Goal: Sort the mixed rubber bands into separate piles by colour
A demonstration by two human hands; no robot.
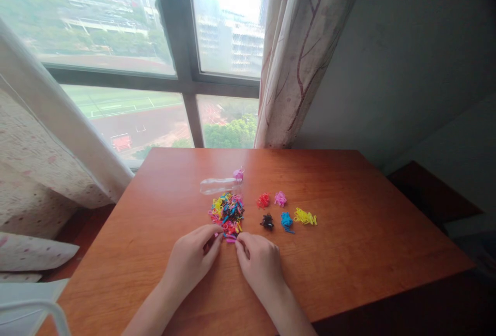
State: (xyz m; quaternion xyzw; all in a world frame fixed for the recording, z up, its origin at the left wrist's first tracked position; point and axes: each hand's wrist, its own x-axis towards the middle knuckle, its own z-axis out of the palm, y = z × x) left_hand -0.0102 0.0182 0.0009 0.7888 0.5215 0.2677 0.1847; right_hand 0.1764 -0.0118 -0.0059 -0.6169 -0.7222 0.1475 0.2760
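A mixed heap of small coloured elastic bands (228,213) lies in the middle of the wooden table (349,243). My left hand (192,258) and my right hand (259,261) rest at the heap's near edge, fingertips pinched at pink bands there. Right of the heap sit sorted little piles: red (263,200), pink (280,198), black (267,221), blue (287,220) and yellow (305,217). A clear plastic bottle (217,185) lies on its side behind the heap, with a pink clump (238,173) at its mouth.
A window with a dark frame (182,82) stands behind the table, with curtains (302,51) on both sides. A grey wall (406,57) is at the right. Cushions (27,253) and a white chair edge (34,307) are at the lower left.
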